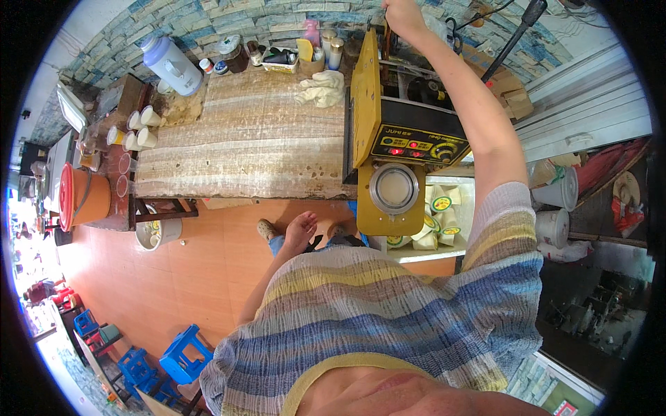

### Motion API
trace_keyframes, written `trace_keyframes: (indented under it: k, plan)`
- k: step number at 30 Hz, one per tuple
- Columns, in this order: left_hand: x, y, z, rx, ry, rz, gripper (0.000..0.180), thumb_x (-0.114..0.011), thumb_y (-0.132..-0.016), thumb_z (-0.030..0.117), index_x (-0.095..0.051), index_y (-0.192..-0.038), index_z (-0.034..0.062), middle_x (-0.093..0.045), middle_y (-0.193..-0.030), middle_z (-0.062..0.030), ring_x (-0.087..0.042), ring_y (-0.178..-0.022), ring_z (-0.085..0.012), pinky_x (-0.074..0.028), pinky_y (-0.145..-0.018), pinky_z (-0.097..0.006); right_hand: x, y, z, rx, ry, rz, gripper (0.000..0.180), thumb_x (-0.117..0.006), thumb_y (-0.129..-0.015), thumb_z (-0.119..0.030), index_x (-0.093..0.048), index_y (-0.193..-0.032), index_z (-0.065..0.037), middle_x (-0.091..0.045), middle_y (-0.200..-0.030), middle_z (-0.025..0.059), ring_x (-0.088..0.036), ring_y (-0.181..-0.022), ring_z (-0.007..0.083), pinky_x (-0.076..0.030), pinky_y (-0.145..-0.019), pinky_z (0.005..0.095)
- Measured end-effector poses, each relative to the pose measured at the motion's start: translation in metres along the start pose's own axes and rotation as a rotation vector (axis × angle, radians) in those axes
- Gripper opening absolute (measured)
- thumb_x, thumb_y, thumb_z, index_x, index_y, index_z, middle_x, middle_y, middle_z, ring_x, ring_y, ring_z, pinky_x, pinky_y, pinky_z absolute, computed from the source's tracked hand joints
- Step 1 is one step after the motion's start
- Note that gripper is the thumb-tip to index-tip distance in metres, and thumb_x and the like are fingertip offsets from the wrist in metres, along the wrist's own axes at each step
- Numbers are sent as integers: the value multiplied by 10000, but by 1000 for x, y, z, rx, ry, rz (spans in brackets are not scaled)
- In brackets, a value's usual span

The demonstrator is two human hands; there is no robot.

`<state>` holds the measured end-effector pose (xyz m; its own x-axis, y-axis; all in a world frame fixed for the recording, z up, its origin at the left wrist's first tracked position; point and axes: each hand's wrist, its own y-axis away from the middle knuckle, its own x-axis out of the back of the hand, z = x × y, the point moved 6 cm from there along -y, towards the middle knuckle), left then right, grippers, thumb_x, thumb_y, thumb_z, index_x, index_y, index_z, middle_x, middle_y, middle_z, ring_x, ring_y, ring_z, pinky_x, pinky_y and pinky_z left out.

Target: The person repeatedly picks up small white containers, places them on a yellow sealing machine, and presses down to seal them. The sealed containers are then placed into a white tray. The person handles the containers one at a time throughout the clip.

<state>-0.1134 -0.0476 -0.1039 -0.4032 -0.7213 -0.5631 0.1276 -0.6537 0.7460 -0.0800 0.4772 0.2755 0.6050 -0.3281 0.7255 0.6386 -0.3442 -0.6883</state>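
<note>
Right hand (404,21) perhaps touches the yellow machine (420,123), left hand (300,231) empty.

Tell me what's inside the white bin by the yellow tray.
Pale cups, some showing green-edged lids, lie in the white bin. Anything beneath them or under the yellow tray is covered.

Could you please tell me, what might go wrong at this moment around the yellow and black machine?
First, the right arm reaches past the machine, whose red lights are lit; if parts are hot, the skin could perhaps be burned.
Second, a bump might spill what looks like a filled cup in the metal ring.
Third, the yellow plate juts past the table edge, so a spill could drip down.
</note>
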Motion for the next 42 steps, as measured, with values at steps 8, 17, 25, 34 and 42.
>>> trace_keyframes:
  k: [8, 17, 25, 34, 42]
  plan:
    - [-9, 5, -8, 39, -70, 25, 260, -526, -901, 178, -525, -1123, 42, -602, -1026, -82, -568, -972, -186, -461, -823, -290, 2, 1, -6, -53, 64, -29, 146, -506, -703, -49, -566, -590, 20, -545, -622, 250, -551, -633, 432, -460, -600, 504]
    - [-111, 22, -33, 82, -876, -506, 250, -578, -863, 144, -604, -1057, -11, -626, -954, -65, -560, -793, -136, -453, -696, -270, 170, 16, -84, -39, 65, 253, 472, -489, -871, -144, -417, -1284, 74, -437, -1329, 239, -564, -1050, 338, -446, -899, 407]
    - [-123, -6, -80, -44, -1000, -697, 223, -592, -792, 23, -623, -1006, -33, -641, -884, -75, -579, -823, -163, -467, -746, -284, 240, 279, -144, -514, -390, 345, 215, -493, -911, -23, -579, -1087, 65, -644, -1023, 146, -619, -944, 187, -482, -841, 296]
    - [-169, 31, -81, -154, -908, -903, 141, -628, -817, 10, -577, -947, -4, -620, -839, -60, -589, -799, -159, -499, -712, -308, 122, 524, -213, -1455, -1236, -54, 210, -572, -891, -129, -560, -1058, -3, -608, -964, 57, -584, -859, 124, -480, -723, 262]
    - [-170, 29, -75, -142, -729, -664, 135, -606, -858, 32, -572, -980, -16, -616, -867, -61, -593, -755, -150, -509, -672, -299, 98, 532, -204, -1434, -1344, -36, 170, -602, -836, -39, -574, -999, -1, -611, -877, 38, -579, -749, 119, -481, -677, 255]
